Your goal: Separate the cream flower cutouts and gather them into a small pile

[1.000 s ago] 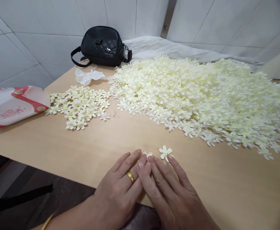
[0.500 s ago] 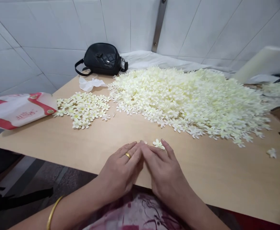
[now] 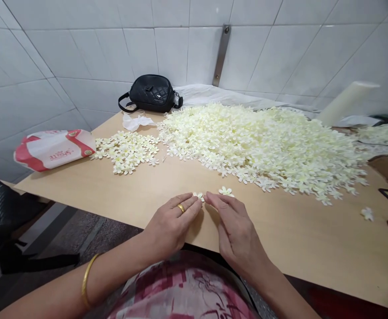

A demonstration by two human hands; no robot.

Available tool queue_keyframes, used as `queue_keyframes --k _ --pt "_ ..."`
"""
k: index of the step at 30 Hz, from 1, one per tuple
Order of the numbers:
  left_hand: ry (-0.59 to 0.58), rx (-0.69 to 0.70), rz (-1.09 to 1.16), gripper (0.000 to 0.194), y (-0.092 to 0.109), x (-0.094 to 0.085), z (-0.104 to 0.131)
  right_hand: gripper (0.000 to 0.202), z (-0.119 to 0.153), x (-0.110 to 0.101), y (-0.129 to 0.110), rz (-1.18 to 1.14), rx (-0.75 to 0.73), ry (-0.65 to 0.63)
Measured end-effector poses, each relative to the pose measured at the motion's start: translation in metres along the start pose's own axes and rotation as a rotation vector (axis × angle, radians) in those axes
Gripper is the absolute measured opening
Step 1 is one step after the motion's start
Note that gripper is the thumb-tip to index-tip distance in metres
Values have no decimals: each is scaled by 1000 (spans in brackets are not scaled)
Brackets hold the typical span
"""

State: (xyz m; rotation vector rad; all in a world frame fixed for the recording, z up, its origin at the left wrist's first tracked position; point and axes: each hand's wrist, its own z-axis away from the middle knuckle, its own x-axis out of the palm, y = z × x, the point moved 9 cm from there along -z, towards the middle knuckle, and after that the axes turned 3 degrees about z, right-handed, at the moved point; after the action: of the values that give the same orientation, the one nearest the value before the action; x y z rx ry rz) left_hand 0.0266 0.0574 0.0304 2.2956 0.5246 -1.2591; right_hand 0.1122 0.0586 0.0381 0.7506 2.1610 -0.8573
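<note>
My left hand, with a gold ring on a finger, rests at the near part of the table, its fingers closed at a small white artificial flower. Facing it from the other side is my right hand, fingers pressed together and tips close to that flower. What the right fingertips pinch, if anything, is hidden. Just beyond the right hand lies another loose white flower head. A big heap of the same flower heads covers the far part of the table.
A smaller group of flowers lies by a red and white bag on the left. Behind are a black handbag and crumpled white tissue. One flower lies far right. A pale roll leans near the tiled wall.
My fingertips have drawn slightly apart, so the flower between them shows more. The right thumb no longer sticks up by the loose flower. The camera view has tilted upward.
</note>
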Motion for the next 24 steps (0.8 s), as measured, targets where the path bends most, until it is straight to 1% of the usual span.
queue_keyframes --k 4,9,11,13,15,17,21,23,24 --pt "-34 23 -33 47 0 6 -4 54 -4 13 0 25 -19 -75" --pt "-139 39 -42 48 1 12 -14 57 -10 20 -2 107 -47 -190" --pt "-158 52 -20 44 2 14 -16 55 -13 22 -8 163 -89 -219" --pt "-136 76 5 36 3 14 -18 53 -15 25 -14 224 -131 -227" --pt "-80 108 31 29 3 10 -20 51 -17 27 -18 283 -157 -215" --pt "-53 113 51 26 1 7 -23 50 -18 28 -20 322 -171 -169" --pt "-115 48 53 22 -4 4 -32 55 -12 26 -11 351 -181 -55" --pt "-138 8 39 20 -7 2 -34 58 -7 26 -1 432 -199 10" --pt "-142 13 22 19 -7 0 -34 59 -4 30 3 468 -242 23"
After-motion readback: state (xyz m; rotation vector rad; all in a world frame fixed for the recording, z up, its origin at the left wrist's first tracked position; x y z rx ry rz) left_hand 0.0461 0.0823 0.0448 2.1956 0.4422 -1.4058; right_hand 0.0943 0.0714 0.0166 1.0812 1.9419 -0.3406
